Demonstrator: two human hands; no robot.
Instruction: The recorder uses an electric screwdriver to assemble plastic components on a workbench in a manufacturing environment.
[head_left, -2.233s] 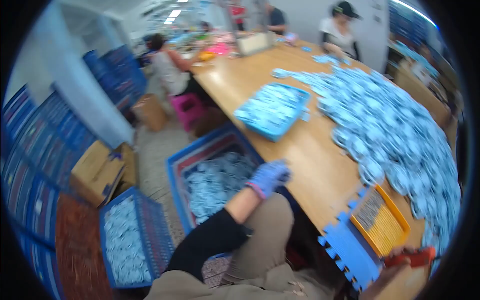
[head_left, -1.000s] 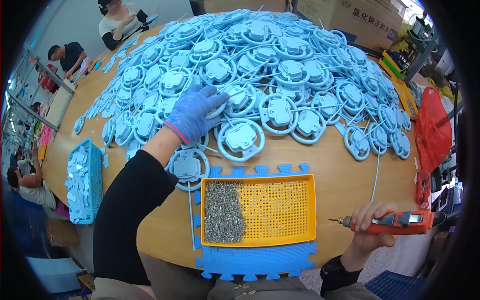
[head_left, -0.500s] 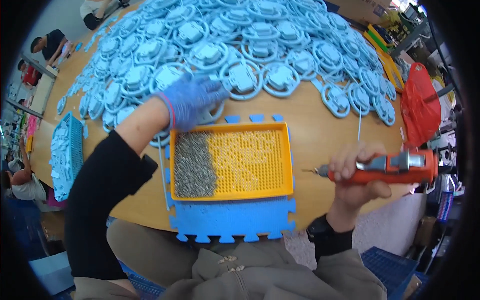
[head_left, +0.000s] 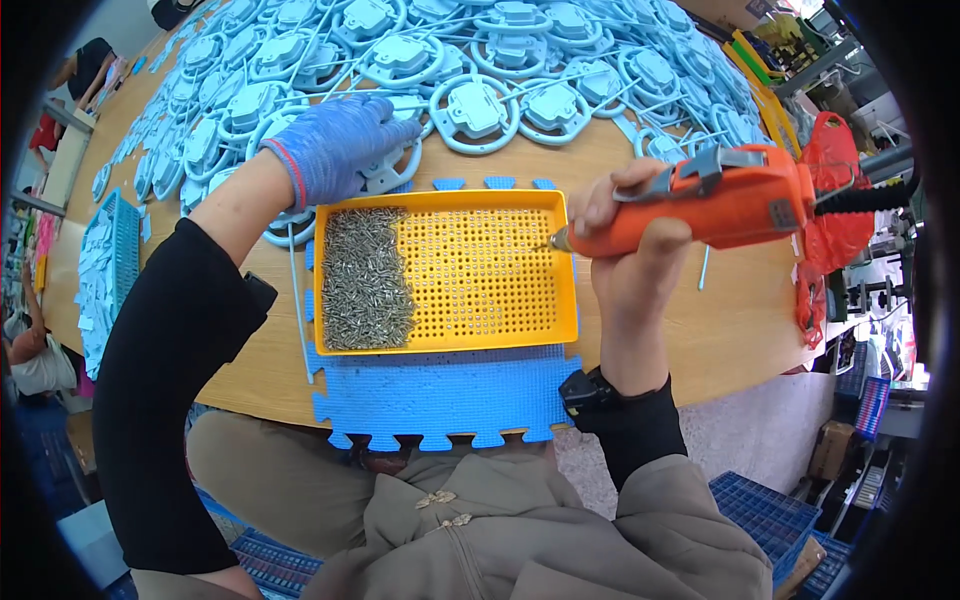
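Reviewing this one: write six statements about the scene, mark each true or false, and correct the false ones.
1. The right hand holds an orange power tool. True.
2. The left hand wears a blue fabric glove. True.
3. Both hands are gloved. False: the right is bare.
4. A yellow perforated plastic tray with small silver screws rests on blue foam matting. True.
5. The screws are heaped at the tray's right. False: at its left.
6. The tool's tip points right. False: leftward.

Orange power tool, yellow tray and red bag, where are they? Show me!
Orange power tool (head_left: 725,205): head view, on the side of its body.
Yellow tray (head_left: 450,202): head view, on its far wall.
Red bag (head_left: 830,149): head view, on its upper part.
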